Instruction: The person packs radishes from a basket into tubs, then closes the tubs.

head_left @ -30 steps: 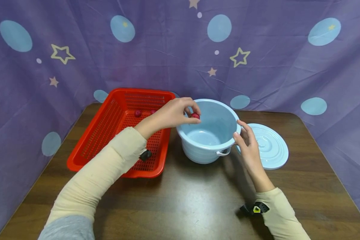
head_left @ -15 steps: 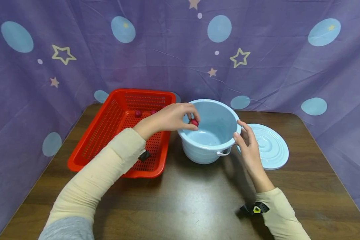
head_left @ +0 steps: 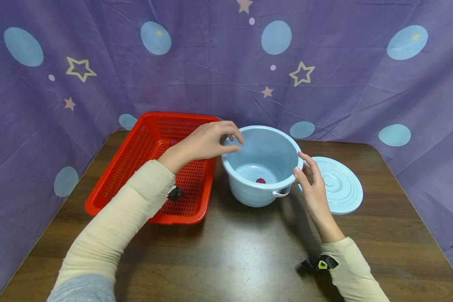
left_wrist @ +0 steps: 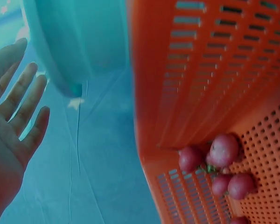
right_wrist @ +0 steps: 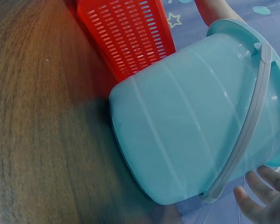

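Observation:
My left hand [head_left: 217,140] hovers at the left rim of a light blue bucket [head_left: 253,196], fingers and thumb apart with nothing between them. On the bucket's floor lies one small red radish [head_left: 261,180]. At the opposite side, my right hand [head_left: 312,184] holds the bucket's rim with thumb and fingertips. The right wrist view shows other fingers [right_wrist: 257,186] of that hand loosely spread beside the wall, and the bucket's pale handle [right_wrist: 246,126] hanging down. Several more radishes [left_wrist: 224,151], some with green stem bits, sit together in a red basket [left_wrist: 149,84].
The red slotted basket stands left of the bucket, under my left forearm. A round light blue lid [head_left: 339,186] lies on the wooden table [head_left: 241,256] to the right, behind my right hand. A purple patterned cloth [head_left: 226,63] hangs behind the table.
My left hand lowered the radish into the bucket and let go of it; the radish now lies on the bottom. That hand has drawn back up and left. The right hand stays put.

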The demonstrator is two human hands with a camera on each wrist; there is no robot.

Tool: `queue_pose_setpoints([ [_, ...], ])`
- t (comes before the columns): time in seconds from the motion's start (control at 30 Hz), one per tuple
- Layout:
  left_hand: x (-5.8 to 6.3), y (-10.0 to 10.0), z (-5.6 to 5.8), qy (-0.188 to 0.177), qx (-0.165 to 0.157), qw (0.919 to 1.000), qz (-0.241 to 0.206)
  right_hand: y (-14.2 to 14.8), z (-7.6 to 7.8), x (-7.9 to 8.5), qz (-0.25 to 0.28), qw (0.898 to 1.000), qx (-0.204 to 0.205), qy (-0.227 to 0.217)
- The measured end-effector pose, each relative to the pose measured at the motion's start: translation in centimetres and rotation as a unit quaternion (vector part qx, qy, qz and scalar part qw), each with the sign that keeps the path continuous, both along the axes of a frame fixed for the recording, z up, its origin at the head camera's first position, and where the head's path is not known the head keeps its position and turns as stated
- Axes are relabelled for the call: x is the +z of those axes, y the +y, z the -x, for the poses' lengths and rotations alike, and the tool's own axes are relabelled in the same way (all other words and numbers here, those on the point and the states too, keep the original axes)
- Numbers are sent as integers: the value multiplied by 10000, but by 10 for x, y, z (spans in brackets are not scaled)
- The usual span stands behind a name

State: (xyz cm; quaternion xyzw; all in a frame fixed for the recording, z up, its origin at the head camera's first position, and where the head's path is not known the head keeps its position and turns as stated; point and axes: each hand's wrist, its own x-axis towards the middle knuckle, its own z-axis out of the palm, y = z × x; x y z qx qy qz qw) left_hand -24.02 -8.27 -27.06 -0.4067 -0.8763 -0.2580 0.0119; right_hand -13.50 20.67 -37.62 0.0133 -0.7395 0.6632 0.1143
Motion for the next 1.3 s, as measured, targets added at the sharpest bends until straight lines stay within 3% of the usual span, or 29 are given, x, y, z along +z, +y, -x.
queue_pose_setpoints([
  [0.17,4,-15,6,-30,392,9989,-244,0,0,0,-59,10000,-43,27],
  [0.4,-2,-39,17,-223,715,9966,-348,0,0,0,-70,9999,-66,57],
  [0.83,-32,-87,39,-819,1456,9852,-372,-1,0,-3,40,9998,-69,156],
  [1.03,-49,-108,50,-1049,1878,9760,-350,-2,-1,-3,134,9997,-39,187],
  [1.3,-67,-133,57,-1202,2309,9641,-528,-3,-1,-3,154,9996,-46,233],
])
